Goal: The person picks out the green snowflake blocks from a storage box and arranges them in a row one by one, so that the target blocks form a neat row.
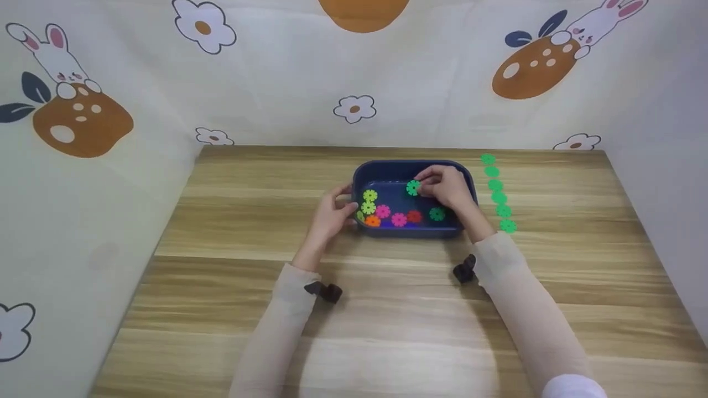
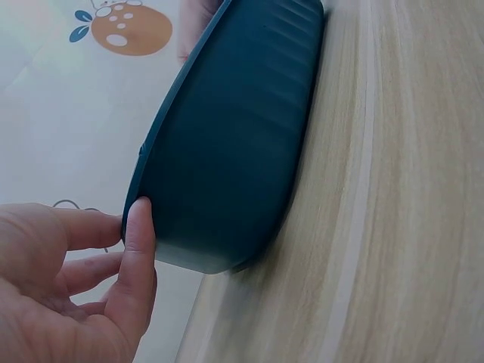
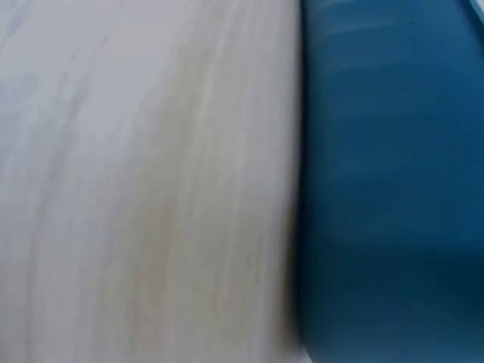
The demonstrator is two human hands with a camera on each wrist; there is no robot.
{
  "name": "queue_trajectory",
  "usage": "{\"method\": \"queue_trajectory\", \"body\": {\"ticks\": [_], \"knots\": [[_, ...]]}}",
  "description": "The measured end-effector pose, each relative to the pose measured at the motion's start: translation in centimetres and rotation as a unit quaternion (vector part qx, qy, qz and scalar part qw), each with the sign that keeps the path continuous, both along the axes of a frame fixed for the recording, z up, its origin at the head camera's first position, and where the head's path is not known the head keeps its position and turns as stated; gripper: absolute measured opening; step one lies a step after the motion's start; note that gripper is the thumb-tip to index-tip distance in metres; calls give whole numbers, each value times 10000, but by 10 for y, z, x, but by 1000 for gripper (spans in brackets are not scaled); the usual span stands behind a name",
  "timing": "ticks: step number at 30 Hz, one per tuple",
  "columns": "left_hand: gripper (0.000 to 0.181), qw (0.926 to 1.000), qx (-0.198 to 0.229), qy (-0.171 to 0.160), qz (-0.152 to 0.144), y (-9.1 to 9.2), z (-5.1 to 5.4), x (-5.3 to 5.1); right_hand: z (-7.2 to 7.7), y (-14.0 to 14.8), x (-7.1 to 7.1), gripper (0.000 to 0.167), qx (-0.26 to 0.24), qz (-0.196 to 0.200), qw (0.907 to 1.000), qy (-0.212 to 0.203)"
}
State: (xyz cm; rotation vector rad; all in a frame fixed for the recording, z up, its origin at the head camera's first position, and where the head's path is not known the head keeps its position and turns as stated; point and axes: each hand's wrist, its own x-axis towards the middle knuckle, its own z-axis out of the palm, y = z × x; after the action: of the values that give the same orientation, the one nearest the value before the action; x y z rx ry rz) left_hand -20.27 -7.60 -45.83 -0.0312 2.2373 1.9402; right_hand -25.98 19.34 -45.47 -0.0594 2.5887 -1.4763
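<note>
A dark blue plastic basin (image 1: 409, 232) holds several small notched snowflake discs, among them a yellow-green disc (image 1: 369, 195), an orange disc (image 1: 373, 221), a pink disc (image 1: 399, 220), a red disc (image 1: 414, 216) and a dark green disc (image 1: 437, 214). My left hand (image 1: 331, 214) grips the basin's left rim; in the left wrist view that hand (image 2: 83, 280) pinches the rim between thumb and fingers. Over the basin's inside, my right hand (image 1: 447, 187) pinches a green snowflake disc (image 1: 413, 188) at its fingertips. The right wrist view shows only the basin's outer wall (image 3: 393, 166), blurred.
Right of the basin, several green discs (image 1: 499, 198) lie in a line running from the far edge toward the front. The wood-grain table (image 1: 249, 221) meets a patterned cloth (image 1: 287, 83) at the back. A small dark camera (image 1: 332, 293) is on the left wrist.
</note>
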Motion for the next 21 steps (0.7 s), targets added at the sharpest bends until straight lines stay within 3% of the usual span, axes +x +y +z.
{"method": "queue_trajectory", "body": {"ticks": [12,21], "knots": [[55,10000,58,-32,13,0,0,2,24,13,9,29,-685,-8,9976,-84],[54,9999,84,61,21,0,-2,0,35,29,19,36,-1511,35,9885,-34]]}}
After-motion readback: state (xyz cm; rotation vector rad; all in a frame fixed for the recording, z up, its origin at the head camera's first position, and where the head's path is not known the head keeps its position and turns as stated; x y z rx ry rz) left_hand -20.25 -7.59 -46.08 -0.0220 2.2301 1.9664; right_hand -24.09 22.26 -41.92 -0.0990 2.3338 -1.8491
